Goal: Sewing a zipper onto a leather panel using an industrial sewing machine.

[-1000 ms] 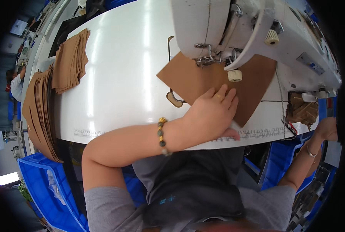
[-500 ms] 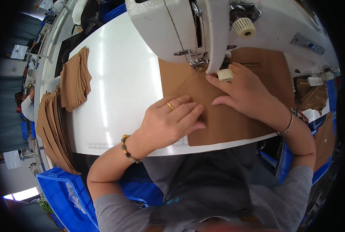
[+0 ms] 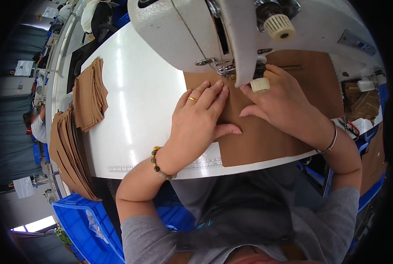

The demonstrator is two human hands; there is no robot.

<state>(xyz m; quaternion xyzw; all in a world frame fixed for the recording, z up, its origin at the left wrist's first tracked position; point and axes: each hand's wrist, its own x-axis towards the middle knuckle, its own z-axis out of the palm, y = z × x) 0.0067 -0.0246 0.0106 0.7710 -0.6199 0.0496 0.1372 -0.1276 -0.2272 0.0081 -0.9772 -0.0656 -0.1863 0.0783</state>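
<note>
A brown fabric panel (image 3: 266,136) lies flat on the white table under the sewing machine (image 3: 179,35). My left hand (image 3: 201,110) presses on its left part, fingers stretched out just short of the presser foot (image 3: 228,72), thumb spread to the side. On the right part of the fabric rests my right hand (image 3: 277,97), thumb out and fingers extended close to the presser foot; a cream knob (image 3: 260,85) of the machine hides some of its fingertips. Neither hand grips anything.
Two stacks of brown fabric pieces, one upper (image 3: 91,94) and one lower (image 3: 69,154), sit at the table's left end. A ruler scale (image 3: 196,165) runs along the front edge. Blue bins (image 3: 84,224) stand below left. More brown pieces (image 3: 361,103) lie at right.
My left hand has moved forward toward the presser foot, flattening with its fingers and thumb spread on the fabric. My right hand stays in about the same place on the panel.
</note>
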